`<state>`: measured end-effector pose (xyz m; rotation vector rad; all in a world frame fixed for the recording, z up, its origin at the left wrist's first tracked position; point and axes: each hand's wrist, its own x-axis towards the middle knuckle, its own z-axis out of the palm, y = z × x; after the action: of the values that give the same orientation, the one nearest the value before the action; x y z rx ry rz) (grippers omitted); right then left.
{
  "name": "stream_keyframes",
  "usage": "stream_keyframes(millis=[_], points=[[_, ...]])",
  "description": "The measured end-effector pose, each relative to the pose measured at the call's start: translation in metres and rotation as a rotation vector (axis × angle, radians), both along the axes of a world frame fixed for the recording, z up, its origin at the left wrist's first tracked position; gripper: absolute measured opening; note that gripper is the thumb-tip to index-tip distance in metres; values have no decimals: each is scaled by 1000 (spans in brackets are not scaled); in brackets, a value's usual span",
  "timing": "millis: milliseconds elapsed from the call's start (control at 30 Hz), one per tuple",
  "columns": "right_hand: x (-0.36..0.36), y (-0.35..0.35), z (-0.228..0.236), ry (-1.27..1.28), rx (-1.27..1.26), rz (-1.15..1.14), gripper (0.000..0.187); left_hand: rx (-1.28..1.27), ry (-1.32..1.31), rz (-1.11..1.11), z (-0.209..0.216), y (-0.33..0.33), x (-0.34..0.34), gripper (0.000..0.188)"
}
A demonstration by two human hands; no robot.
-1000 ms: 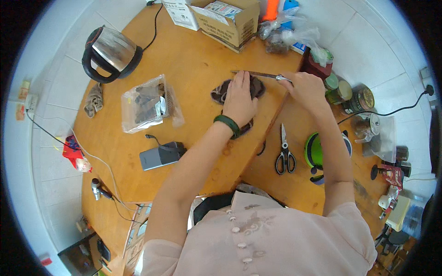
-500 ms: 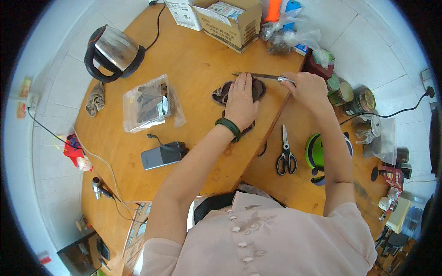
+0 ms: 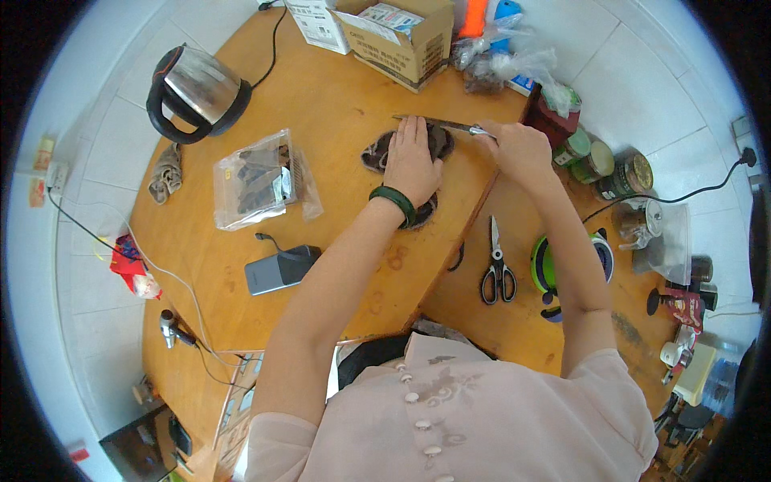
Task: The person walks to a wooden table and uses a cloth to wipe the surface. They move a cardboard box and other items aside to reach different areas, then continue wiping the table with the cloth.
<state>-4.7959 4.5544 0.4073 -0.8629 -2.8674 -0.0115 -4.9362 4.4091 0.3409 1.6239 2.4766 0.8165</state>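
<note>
My left hand (image 3: 412, 165), with a dark green bangle above the wrist, lies flat with its fingers stretched out over a dark brown, mottled, soft-looking piece (image 3: 375, 156). Much of that piece is hidden beneath the palm; parts show on both sides of the fingers and below the hand. My right hand (image 3: 519, 153) is closed around the silver handle of a narrow knife (image 3: 440, 123). Its blade points left along the far edge of the brown piece, just beyond my left fingertips. Whether the blade touches the piece is unclear.
Scissors (image 3: 498, 269) and a green round object (image 3: 545, 263) lie near my right arm. Left of my hands are a clear bag of dark pieces (image 3: 259, 181), a grey-blue device (image 3: 277, 271) and a kettle (image 3: 199, 90). A cardboard box (image 3: 401, 50) and jars (image 3: 594, 163) stand farther off.
Both hands have shifted slightly left and away from me. The brown piece has moved with my left hand, and the knife with my right.
</note>
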Motion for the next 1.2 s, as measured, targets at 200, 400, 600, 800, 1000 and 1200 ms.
stream_keyframes(millis=[200, 400, 600, 800, 1000, 1200], points=[[-9, 2, -4, 25, -20, 19, 29, 5, 50, 8, -5, 3, -7, 74], [-9, 0, -2, 8, -40, 13, 28, -10, 22, 20, -3, 2, -6, 74], [-9, -2, -2, -2, 5, 4, 30, 106, 13, 34, -2, 2, -6, 73], [-3, -6, -3, -28, -11, -42, 30, 5, 5, -7, -2, 1, -5, 74], [7, -13, -1, -37, -20, -63, 30, 0, -10, -46, 0, -3, -1, 73], [7, -13, 1, -37, -19, -93, 31, 14, 2, -46, -2, -1, -1, 73]])
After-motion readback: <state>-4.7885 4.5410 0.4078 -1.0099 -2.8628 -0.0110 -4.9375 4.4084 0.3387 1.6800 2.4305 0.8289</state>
